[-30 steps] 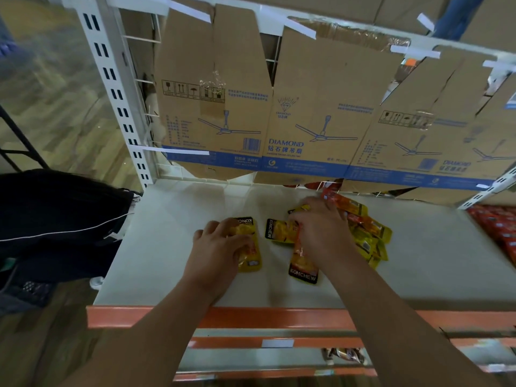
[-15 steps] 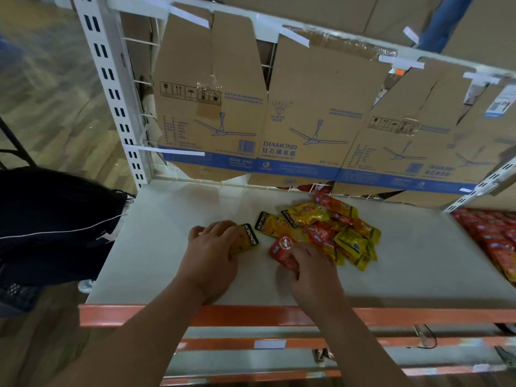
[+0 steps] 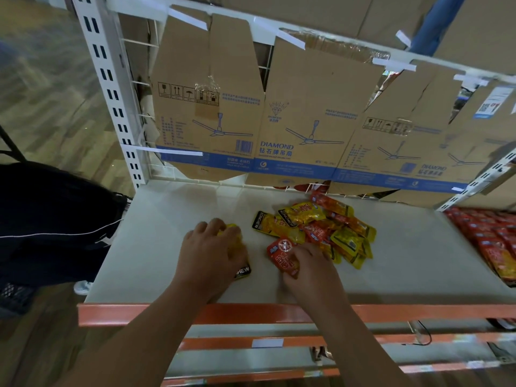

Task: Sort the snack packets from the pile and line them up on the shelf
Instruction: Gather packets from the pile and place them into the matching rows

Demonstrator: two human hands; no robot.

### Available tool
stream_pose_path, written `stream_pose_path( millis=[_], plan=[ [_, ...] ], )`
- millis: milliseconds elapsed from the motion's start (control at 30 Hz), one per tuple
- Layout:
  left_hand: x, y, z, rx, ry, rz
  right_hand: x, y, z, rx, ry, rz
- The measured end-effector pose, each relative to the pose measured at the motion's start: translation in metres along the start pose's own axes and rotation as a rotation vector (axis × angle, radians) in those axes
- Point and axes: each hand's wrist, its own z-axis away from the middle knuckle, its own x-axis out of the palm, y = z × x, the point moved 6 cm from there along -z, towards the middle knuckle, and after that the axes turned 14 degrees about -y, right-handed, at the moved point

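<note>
My left hand (image 3: 209, 252) lies flat over a yellow packet (image 3: 242, 270) near the shelf's (image 3: 167, 219) front edge. I think it keeps the packet in its spot, but I cannot tell if the fingers grip it. My right hand (image 3: 310, 270) pinches a red packet (image 3: 282, 254) just beside the pile (image 3: 321, 227) - likely to start a red row. The shelf is pale and flat. Cardboard boxes (image 3: 301, 121) stand along its back edge.

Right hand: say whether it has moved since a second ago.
Yes. The right hand has drawn back from the pile of yellow and red snack packets toward the orange metal front rail, holding a red foil packet.
</note>
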Motion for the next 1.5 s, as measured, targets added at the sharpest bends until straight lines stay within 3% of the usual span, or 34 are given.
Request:
stream_pose_path(
  millis=[67, 200, 333, 467, 800, 933, 1200, 1500],
  plan=[
    [0.004, -0.003, -0.001, -0.047, -0.060, -0.008, 0.001, 0.001, -0.001, 0.005, 0.022, -0.029],
    [0.011, 0.001, -0.003, 0.045, -0.087, -0.001, 0.005, 0.001, 0.002, -0.008, 0.137, -0.104],
    [0.007, -0.003, -0.003, -0.070, -0.043, -0.034, 0.008, 0.003, 0.009, -0.003, 0.259, -0.130],
    [0.007, -0.005, -0.002, -0.127, -0.035, -0.023, 0.007, 0.004, 0.010, 0.009, 0.274, -0.135],
    [0.000, -0.001, -0.008, -0.026, -0.223, -0.032, 0.005, 0.003, 0.010, -0.004, 0.234, -0.148],
    [-0.011, 0.012, -0.003, 0.007, -0.162, 0.067, -0.002, 0.005, 0.015, -0.037, 0.298, -0.281],
    [-0.006, 0.099, -0.017, 0.147, -0.078, 0.267, -0.061, 0.087, 0.043, 0.113, 0.533, -0.627],
    [0.009, 0.300, -0.057, 0.417, -0.014, 0.304, -0.135, 0.263, 0.135, 0.344, 0.722, -0.761]
  ],
)
